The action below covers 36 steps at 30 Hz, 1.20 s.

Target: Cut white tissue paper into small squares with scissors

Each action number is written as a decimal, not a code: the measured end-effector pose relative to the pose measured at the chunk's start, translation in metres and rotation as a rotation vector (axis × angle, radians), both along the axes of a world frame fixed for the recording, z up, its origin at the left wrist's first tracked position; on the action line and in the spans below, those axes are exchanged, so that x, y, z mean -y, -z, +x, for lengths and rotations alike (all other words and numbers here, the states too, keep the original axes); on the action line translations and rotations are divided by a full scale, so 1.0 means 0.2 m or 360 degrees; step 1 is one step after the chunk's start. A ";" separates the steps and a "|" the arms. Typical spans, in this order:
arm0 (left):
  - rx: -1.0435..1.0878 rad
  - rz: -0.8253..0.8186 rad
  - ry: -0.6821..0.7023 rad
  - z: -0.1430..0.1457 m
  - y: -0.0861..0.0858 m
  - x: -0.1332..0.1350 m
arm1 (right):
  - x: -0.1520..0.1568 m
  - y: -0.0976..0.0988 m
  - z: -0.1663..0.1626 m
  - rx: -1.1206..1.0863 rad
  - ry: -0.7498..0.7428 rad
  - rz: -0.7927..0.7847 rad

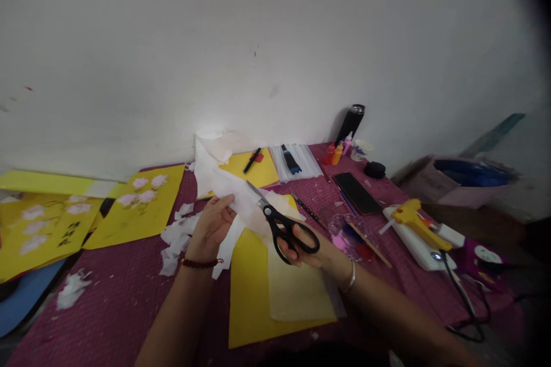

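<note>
Left hand (215,222) is pinching white tissue paper (239,202) above a yellow sheet (249,301) — right hand (313,257) has fingers looped through black-handled scissors (274,215), blades right by the paper, can't tell if touching.

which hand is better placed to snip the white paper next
Probably the right hand: it holds the scissors, their blades pointing toward the white paper, while the left hand is occupied holding that paper.
</note>
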State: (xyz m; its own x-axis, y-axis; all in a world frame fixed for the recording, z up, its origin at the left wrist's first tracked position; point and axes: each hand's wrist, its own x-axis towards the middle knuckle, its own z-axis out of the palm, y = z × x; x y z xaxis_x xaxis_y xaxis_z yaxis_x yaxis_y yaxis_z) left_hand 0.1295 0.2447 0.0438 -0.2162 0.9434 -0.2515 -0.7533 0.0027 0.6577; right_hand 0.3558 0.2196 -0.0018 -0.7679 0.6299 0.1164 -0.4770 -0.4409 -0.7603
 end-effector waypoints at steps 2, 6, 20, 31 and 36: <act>-0.0002 0.0016 -0.0053 -0.01 0.01 0.00 | 0.00 0.00 0.00 0.0002 -0.0032 -0.0019; -0.0045 0.0060 0.0011 -0.01 0.02 -0.01 | 0.00 0.01 0.00 -0.0058 -0.0203 -0.0147; -0.0246 0.0040 0.0398 0.09 0.04 0.03 | 0.00 0.02 -0.03 -0.0131 -0.0114 -0.0211; -0.0281 0.0028 0.0316 0.07 0.06 0.01 | 0.00 0.05 -0.03 -0.0052 0.0023 -0.0139; -0.0390 0.0044 0.0472 0.10 0.05 0.04 | 0.01 0.06 -0.04 -0.0143 -0.0024 -0.0125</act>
State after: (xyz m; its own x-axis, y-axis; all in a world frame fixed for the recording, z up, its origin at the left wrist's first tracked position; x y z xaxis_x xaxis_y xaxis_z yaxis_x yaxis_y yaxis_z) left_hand 0.1498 0.2376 0.0343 0.0164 0.9797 -0.1999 -0.5430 0.1766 0.8209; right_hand 0.3472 0.2180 -0.0146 -0.7660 0.6283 0.1361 -0.5345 -0.5048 -0.6778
